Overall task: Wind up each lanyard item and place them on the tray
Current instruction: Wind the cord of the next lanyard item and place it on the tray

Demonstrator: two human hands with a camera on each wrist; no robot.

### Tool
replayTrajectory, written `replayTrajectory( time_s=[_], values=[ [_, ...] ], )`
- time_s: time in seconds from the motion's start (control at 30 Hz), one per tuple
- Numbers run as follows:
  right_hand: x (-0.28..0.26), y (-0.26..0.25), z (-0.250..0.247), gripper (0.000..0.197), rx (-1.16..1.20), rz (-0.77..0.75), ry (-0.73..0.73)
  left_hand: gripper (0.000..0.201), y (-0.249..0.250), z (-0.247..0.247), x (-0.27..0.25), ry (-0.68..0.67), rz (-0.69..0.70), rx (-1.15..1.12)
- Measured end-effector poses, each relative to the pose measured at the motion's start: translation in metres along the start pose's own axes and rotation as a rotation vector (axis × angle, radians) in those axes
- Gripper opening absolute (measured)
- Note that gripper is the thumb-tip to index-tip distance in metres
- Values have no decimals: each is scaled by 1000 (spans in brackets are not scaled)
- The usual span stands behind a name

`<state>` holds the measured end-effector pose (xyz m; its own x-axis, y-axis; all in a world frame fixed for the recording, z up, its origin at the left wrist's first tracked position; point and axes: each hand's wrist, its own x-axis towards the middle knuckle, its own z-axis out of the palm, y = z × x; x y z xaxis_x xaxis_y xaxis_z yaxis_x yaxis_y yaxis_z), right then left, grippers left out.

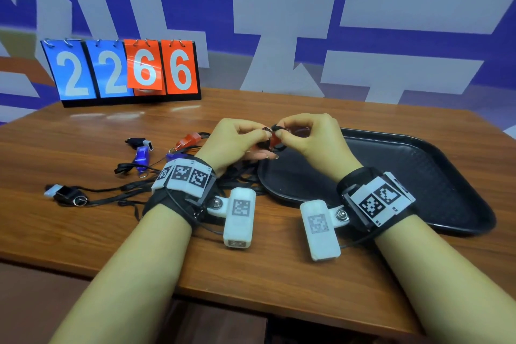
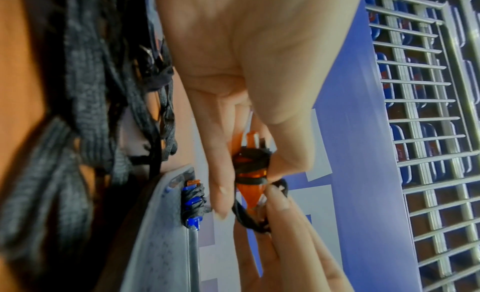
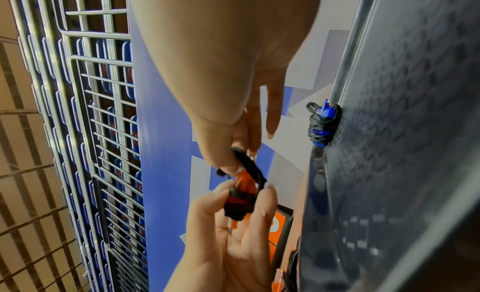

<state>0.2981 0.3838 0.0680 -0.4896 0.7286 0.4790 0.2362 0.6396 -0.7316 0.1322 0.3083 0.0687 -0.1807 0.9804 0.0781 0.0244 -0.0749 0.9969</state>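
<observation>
Left hand (image 1: 237, 138) pinches orange whistle (image 2: 250, 174) — right hand (image 1: 304, 134) pinches limp cord (image 2: 249, 218) — light, slippery, hold the plastic body.

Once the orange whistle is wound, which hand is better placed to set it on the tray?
Probably right: the right hand hovers over the tray edge, pinching the cord end, while the left hand holds the orange whistle.

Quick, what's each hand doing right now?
Left hand: holds the orange whistle, cord partly wound on.
Right hand: pinches the loose end of the black cord.
</observation>
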Motion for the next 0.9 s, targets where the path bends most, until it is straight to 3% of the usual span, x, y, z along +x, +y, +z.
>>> replayTrajectory(
  time_s=[0.17, 0.27, 0.43, 0.6, 0.9],
  values=[
    [0, -4, -4, 15, 138, -41, 93, 18, 0, 3, 1, 36, -56, -124],
    [0, -6, -6, 6, 179, -42, 118, 17, 0, 3, 2, 61, -49, -117],
    [2, -3, -8, 6, 199, -5, 61, 17, -2, 1, 3, 91, -17, -31],
    [2, -2, -7, 4, 113, 22, -120, 20, -6, -3, 7, 97, 65, 47],
    [3, 3, -6, 36, 97, 65, -91, 19, -8, -7, 8, 50, 189, 199]
  ],
)
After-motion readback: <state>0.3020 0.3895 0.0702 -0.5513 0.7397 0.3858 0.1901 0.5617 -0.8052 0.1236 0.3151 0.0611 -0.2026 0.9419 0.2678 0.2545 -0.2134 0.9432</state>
